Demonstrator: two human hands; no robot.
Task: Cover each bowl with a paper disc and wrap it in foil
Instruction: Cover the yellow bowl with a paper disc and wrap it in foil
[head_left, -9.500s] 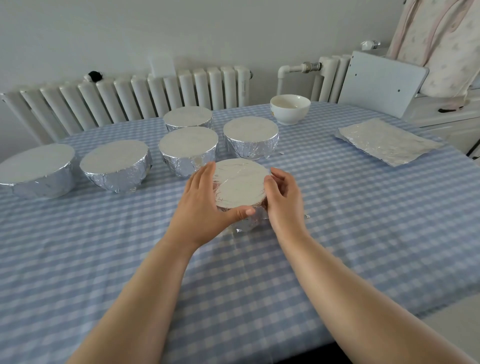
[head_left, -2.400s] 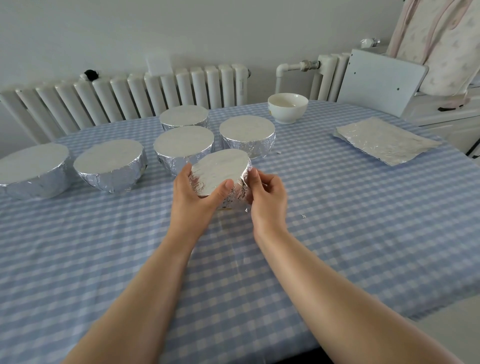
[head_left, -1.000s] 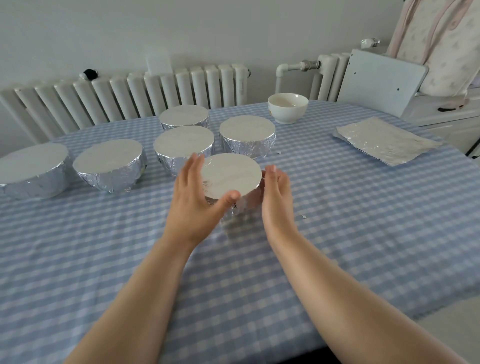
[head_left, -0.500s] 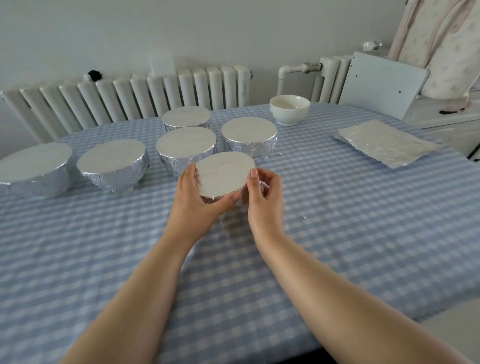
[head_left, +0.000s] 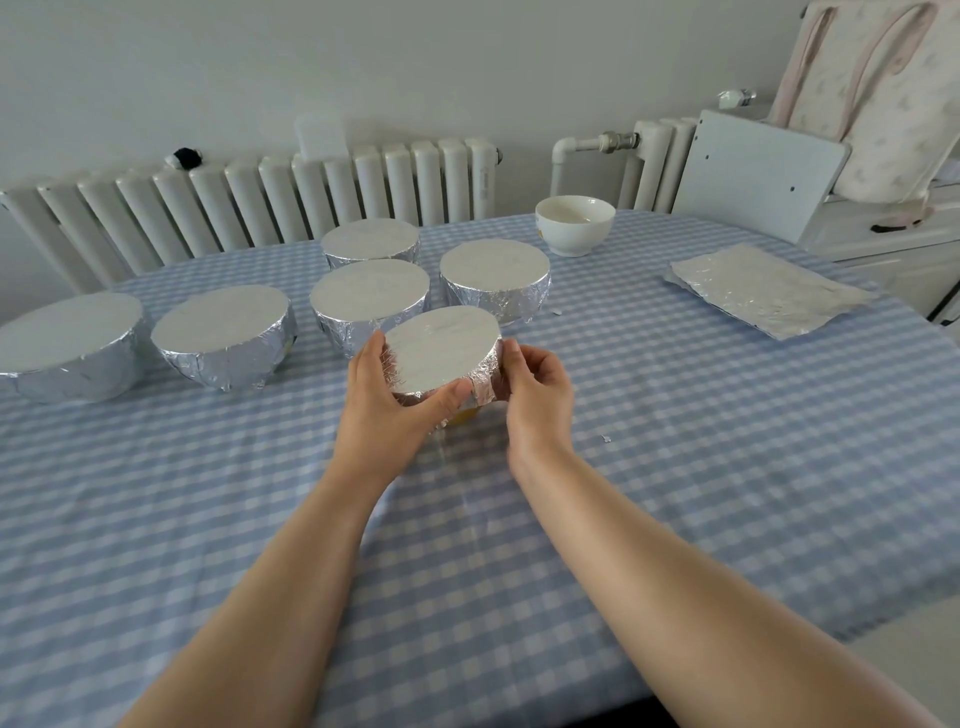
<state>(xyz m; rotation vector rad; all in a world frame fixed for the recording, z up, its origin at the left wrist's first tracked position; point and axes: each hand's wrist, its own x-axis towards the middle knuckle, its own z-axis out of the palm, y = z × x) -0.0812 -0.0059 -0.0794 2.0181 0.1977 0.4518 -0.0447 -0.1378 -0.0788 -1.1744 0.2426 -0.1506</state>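
Note:
A foil-wrapped bowl (head_left: 441, 348) is tilted toward me above the checked table (head_left: 675, 441). My left hand (head_left: 387, 400) grips its left side, thumb across the front rim. My right hand (head_left: 535, 395) pinches the foil at its right side. A bit of yellow shows under the bowl. Several more foil-wrapped bowls stand behind and to the left, the nearest (head_left: 371, 304) just beyond the held one. An uncovered white bowl (head_left: 574, 223) sits at the back. A flat stack of foil sheets (head_left: 769, 288) lies at the right.
A white radiator (head_left: 260, 202) runs along the wall behind the table. A white cabinet (head_left: 883, 244) and a panel (head_left: 753, 182) stand at the back right. Small foil scraps (head_left: 605, 438) lie on the cloth.
Over the last second the bowl has tilted more toward me. My right hand has shifted from a flat hold on the side to pinching the foil.

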